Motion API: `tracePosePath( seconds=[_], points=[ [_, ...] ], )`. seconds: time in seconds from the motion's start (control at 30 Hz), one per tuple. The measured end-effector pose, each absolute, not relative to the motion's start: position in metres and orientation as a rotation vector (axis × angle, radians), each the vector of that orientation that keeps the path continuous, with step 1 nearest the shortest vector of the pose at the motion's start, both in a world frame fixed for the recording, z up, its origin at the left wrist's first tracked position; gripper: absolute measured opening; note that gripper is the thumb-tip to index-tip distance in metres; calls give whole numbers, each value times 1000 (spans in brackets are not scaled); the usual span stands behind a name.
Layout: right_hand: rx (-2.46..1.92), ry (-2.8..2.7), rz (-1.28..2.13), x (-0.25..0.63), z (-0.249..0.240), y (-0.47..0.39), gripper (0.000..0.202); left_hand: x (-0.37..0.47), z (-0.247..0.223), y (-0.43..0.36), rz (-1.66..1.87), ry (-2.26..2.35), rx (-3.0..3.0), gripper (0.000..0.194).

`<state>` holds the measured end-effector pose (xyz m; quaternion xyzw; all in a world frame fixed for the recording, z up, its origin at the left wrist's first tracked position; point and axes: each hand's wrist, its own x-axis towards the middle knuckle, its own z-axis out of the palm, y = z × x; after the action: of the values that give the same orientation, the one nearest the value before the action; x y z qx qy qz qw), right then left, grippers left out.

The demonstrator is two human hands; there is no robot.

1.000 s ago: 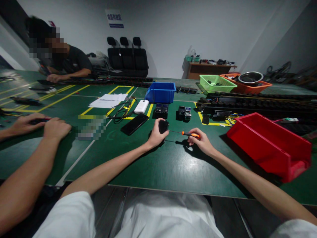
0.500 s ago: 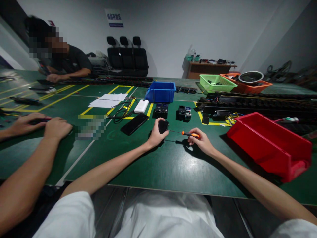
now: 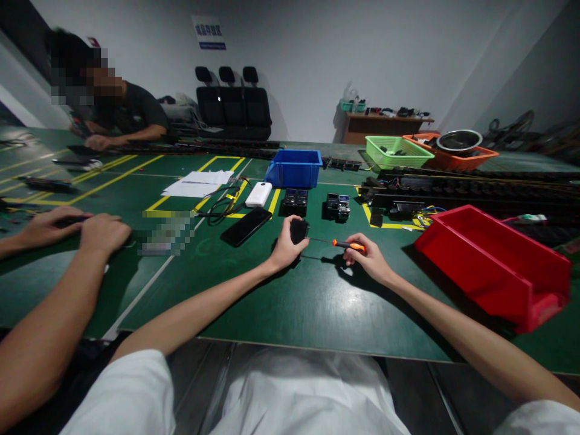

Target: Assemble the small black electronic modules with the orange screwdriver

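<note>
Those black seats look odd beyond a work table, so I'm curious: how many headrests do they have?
3, in a row atop the black seats: a left headrest, a middle headrest and a right headrest. None appears hidden.

From the wearer's head, close above the green workbench (image 3: 281,308), the sole view faces twelve o'clock, angled down, the pale wall (image 3: 299,54) beyond.

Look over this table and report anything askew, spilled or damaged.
Nothing looks spilled or plainly damaged, though the black part in the left hand is too small to judge. Slightly untidy: the papers overlap the yellow tape, and the cable beside them lies in loose loops.
</note>
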<state>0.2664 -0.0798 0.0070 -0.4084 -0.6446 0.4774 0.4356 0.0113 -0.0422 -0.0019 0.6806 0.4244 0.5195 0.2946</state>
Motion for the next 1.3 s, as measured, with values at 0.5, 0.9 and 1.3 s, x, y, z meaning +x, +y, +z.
tracePosePath(
  seconds=[0.5, 0.9, 1.3],
  points=[
    [-1023, -1607, 1177, 267, 7, -79, 27, 11, 1, -44, 1367, 1140, 1805, 52],
    [-1018, -1612, 1183, 268, 5, -79, 27, 12, 0, -43, 1379, 1140, 1819, 51],
    [-1022, -1613, 1175, 267, 5, -79, 27, 11, 0, -44, 1375, 1129, 1792, 51]
  ],
)
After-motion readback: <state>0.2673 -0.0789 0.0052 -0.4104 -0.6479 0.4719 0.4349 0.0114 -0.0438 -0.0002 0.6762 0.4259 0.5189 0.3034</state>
